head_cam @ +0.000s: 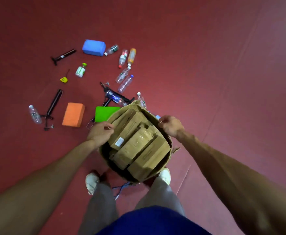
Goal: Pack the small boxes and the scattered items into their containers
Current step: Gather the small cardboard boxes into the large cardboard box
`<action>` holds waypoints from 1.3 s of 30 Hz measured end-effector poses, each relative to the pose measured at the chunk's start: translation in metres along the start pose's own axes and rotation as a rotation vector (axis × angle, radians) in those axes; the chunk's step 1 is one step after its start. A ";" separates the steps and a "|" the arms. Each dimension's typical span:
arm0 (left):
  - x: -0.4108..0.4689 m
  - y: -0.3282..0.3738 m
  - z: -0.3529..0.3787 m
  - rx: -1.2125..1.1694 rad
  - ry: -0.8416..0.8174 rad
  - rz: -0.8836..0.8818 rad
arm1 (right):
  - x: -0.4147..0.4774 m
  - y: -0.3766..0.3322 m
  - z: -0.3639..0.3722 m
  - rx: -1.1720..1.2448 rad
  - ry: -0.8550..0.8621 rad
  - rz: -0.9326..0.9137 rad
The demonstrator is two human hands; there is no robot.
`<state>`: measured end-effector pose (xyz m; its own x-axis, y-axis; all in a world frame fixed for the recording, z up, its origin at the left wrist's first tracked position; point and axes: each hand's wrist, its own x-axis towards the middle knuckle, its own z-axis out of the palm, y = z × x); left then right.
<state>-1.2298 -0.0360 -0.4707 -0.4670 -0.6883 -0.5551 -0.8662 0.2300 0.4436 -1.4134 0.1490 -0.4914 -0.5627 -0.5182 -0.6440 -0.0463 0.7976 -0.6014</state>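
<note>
A big cardboard carton [167, 146] stands on the red floor between my feet, filled with several small brown boxes [135, 141]. My left hand [100, 131] grips the carton's left rim. On the right rim, my right hand [171, 125] is closed. Beyond the carton lie scattered items: several plastic bottles [124, 74], an orange-capped drink bottle [131, 55], a blue foam block [94, 47], an orange foam block [73, 114], a green block [105, 113], two black hand pumps [55, 102] and a yellow tape measure [64, 79].
A white bottle with a green cap [80, 70] lies left of the bottle group. A blue cord [120, 189] trails on the floor by my left shoe [91, 182]. A seam in the flooring [184, 177] runs off to the right.
</note>
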 end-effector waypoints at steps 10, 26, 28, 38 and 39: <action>-0.064 -0.027 -0.033 -0.219 0.153 -0.201 | 0.011 -0.051 0.004 -0.274 -0.203 -0.154; 0.004 -0.212 0.151 -0.583 0.215 -0.691 | 0.155 0.027 0.075 -0.621 -0.155 -0.156; 0.035 -0.226 0.189 -0.627 0.260 -0.739 | 0.201 0.064 0.092 -0.653 -0.162 -0.125; 0.155 -0.311 0.340 -0.685 0.493 -0.912 | 0.368 0.187 0.167 -0.695 0.005 -0.148; 0.159 -0.321 0.351 -0.706 0.483 -0.951 | 0.378 0.196 0.172 -0.679 0.018 -0.128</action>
<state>-1.0885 0.0221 -0.9478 0.5220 -0.5927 -0.6134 -0.4709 -0.7999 0.3721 -1.4933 0.0560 -0.9341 -0.5320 -0.6206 -0.5760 -0.6166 0.7502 -0.2388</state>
